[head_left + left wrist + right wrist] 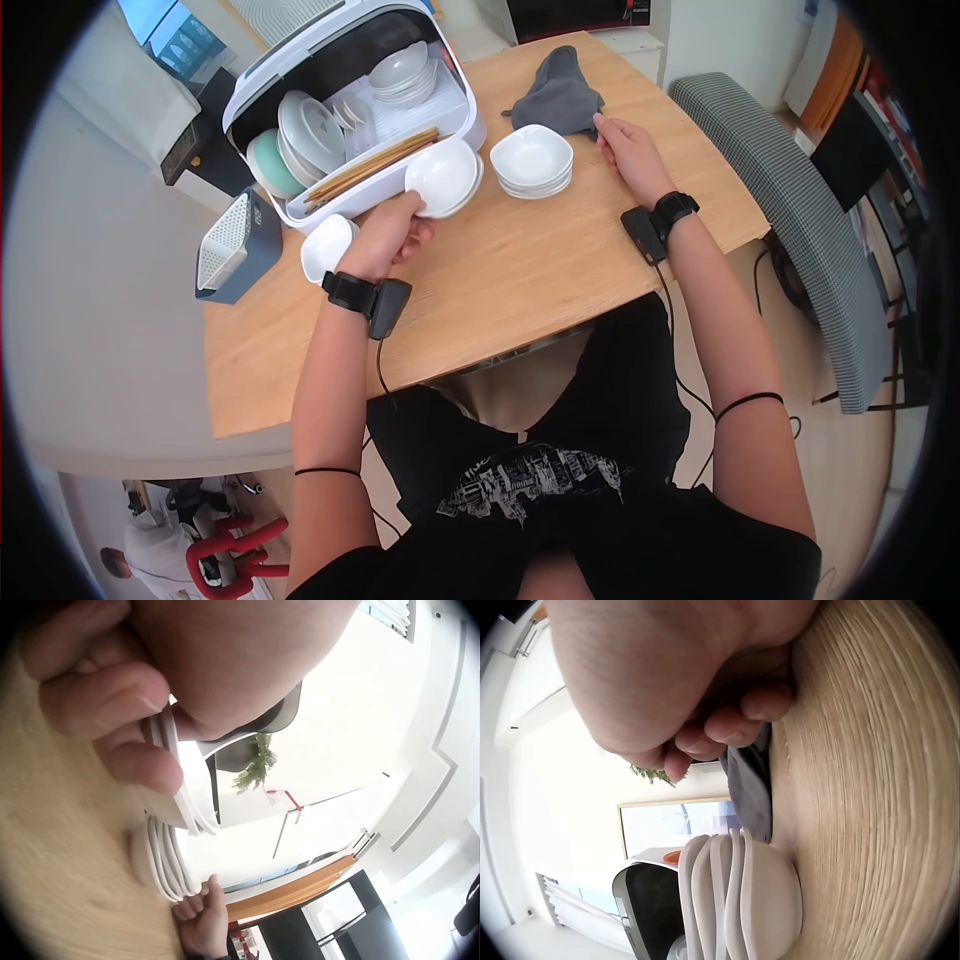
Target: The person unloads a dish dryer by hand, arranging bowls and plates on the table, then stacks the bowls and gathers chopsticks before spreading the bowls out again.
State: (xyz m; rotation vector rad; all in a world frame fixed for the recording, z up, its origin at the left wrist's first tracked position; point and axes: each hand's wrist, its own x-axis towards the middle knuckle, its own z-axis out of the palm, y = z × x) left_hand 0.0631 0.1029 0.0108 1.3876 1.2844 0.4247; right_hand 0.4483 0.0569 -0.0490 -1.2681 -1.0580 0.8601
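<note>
My left hand [385,238] grips a small stack of shallow white bowls [442,176] by the near rim, tilted beside the dish box. In the left wrist view, my fingers curl round the edges of these stacked bowls [169,769]. My right hand [636,158] is by the table's right side with fingers loosely curled, its fingertips right at the edge of a grey cloth [560,92]. No held thing shows among those fingers in the right wrist view. Between the hands stands a stack of squarish white bowls [532,160].
A white dish box [470,125] with an open dark lid holds plates, bowls and chopsticks [375,168]. Another white bowl [326,248] sits left of my left hand. A blue-grey basket [240,250] stands at the table's left edge. Right of the table is a striped bench [770,200].
</note>
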